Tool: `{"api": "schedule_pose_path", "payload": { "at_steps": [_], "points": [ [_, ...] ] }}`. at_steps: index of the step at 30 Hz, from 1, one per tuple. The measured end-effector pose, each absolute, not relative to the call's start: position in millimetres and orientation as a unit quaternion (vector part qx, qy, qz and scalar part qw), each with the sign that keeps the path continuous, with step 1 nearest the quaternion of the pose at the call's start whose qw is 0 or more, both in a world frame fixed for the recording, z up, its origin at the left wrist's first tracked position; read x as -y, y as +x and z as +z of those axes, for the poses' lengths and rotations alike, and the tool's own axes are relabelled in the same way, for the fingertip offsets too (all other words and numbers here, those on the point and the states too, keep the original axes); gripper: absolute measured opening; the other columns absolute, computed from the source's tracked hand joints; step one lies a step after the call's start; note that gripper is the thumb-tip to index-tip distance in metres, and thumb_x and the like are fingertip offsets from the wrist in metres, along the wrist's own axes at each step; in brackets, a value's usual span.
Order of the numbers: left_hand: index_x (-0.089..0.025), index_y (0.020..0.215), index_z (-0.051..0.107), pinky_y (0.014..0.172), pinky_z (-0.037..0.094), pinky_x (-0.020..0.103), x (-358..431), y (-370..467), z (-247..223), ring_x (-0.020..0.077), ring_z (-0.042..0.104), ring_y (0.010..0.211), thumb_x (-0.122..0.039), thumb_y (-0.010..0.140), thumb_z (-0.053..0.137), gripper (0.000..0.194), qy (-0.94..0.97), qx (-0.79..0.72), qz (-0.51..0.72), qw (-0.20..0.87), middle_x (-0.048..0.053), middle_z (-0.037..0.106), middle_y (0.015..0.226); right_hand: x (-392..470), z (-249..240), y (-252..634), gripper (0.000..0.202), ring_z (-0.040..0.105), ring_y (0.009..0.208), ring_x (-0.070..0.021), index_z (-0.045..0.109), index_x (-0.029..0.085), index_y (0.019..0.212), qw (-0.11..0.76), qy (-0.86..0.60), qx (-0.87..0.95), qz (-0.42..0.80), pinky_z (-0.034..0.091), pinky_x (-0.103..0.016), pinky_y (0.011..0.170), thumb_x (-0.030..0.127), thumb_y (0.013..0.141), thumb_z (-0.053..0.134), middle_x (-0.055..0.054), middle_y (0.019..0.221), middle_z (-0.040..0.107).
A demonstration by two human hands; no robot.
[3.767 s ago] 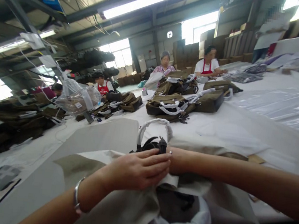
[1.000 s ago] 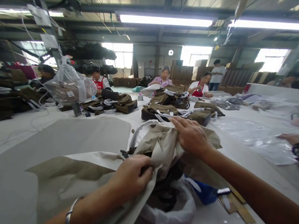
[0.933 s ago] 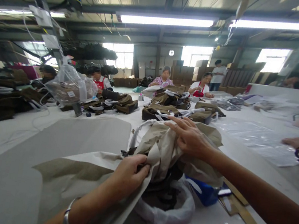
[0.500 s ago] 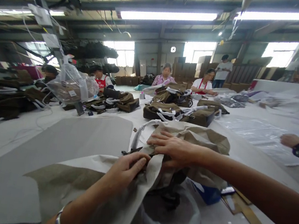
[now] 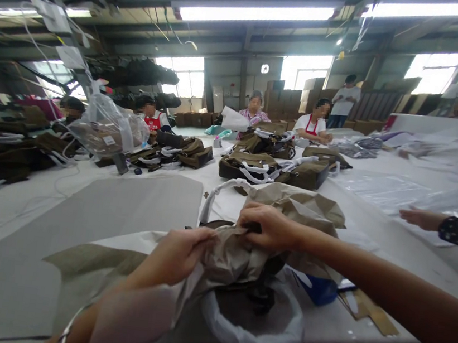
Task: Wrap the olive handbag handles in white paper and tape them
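Observation:
A bag with white-wrapped handles [image 5: 251,337] lies on the table in front of me, its body mostly covered by crumpled beige paper [image 5: 235,254]. My left hand [image 5: 185,250] pinches the paper at the bag's left side. Close by on the right, my right hand [image 5: 268,227] is closed on a fold of the same paper. One wide end of the paper spreads left under my left forearm, and another crumpled part lies beyond my right hand. The second wrapped handle [image 5: 210,200] arches up behind the hands.
Olive bags [image 5: 250,166] are piled ahead on the white table [image 5: 402,267]. A grey board [image 5: 136,204] lies left, a blue item [image 5: 321,290] and cardboard pieces [image 5: 374,314] right. A person's hand [image 5: 423,218] reaches in at right; other people sit farther back.
My right hand has gone from lying spread on the paper to gripping it. The paper between my hands is more bunched. The other person's hand at right has moved left.

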State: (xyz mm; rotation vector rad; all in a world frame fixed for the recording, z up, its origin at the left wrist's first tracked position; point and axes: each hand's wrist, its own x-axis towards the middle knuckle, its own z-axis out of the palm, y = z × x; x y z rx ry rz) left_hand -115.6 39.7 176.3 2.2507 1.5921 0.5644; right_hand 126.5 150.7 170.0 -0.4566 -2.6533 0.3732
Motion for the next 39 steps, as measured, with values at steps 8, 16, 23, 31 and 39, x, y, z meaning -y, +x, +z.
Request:
{"api": "schedule_pose_path", "payload": {
  "at_steps": [8, 16, 23, 31, 39],
  "points": [
    [-0.022, 0.097, 0.076, 0.078, 0.05, 0.032, -85, -128, 137, 0.025, 0.071, 0.088, -0.037, 0.088, 0.056, 0.027, 0.757, -0.608, 0.186, 0.15, 0.008, 0.077, 0.092, -129, 158, 127, 0.043, 0.07, 0.104, -0.0218, 0.054, 0.021, 0.141, 0.233, -0.161, 0.959, 0.016, 0.053, -0.033, 0.088, 0.02, 0.098, 0.055, -0.012, 0.129, 0.069],
    [-0.019, 0.095, 0.076, 0.079, 0.055, 0.029, -73, -152, 173, 0.0222, 0.072, 0.084, -0.037, 0.084, 0.059, 0.027, 0.714, -0.608, 0.277, 0.209, 0.005, 0.079, 0.089, -118, 147, 93, 0.061, 0.041, 0.145, -0.0346, 0.047, 0.023, 0.152, 0.119, 0.011, 0.992, 0.029, 0.042, -0.053, 0.112, 0.052, 0.098, 0.055, -0.016, 0.156, 0.046],
    [-0.021, 0.125, 0.063, 0.11, 0.047, 0.046, 66, -184, 108, 0.0285, 0.064, 0.119, -0.048, 0.093, 0.061, 0.042, 0.271, -0.674, 0.68, -0.101, 0.011, 0.067, 0.126, -139, 142, 90, 0.072, 0.064, 0.123, -0.0325, 0.027, 0.029, 0.161, 0.089, -0.114, 0.987, 0.067, 0.053, -0.041, 0.091, 0.053, 0.099, 0.053, -0.013, 0.158, 0.043],
    [-0.034, 0.161, 0.0, 0.11, 0.048, 0.042, 9, -160, 55, 0.0253, 0.042, 0.147, -0.064, 0.099, 0.041, 0.08, 0.342, -0.566, 0.698, 0.274, 0.013, 0.028, 0.167, -151, 143, 73, 0.081, 0.069, 0.102, -0.0312, 0.019, 0.027, 0.163, 0.065, -0.095, 0.991, 0.071, 0.05, -0.04, 0.084, 0.06, 0.097, 0.052, -0.016, 0.13, 0.067],
    [-0.031, 0.161, 0.018, 0.115, 0.042, 0.033, -57, -107, 125, 0.0204, 0.047, 0.142, -0.023, 0.087, 0.065, 0.087, 0.396, -0.443, 0.763, 0.256, 0.002, 0.043, 0.16, -156, 122, 74, 0.079, 0.05, 0.135, -0.0317, 0.032, 0.024, 0.159, 0.297, -0.123, 0.936, 0.143, 0.043, -0.051, 0.11, 0.062, 0.093, 0.055, -0.016, 0.15, 0.049]
  ]
}}
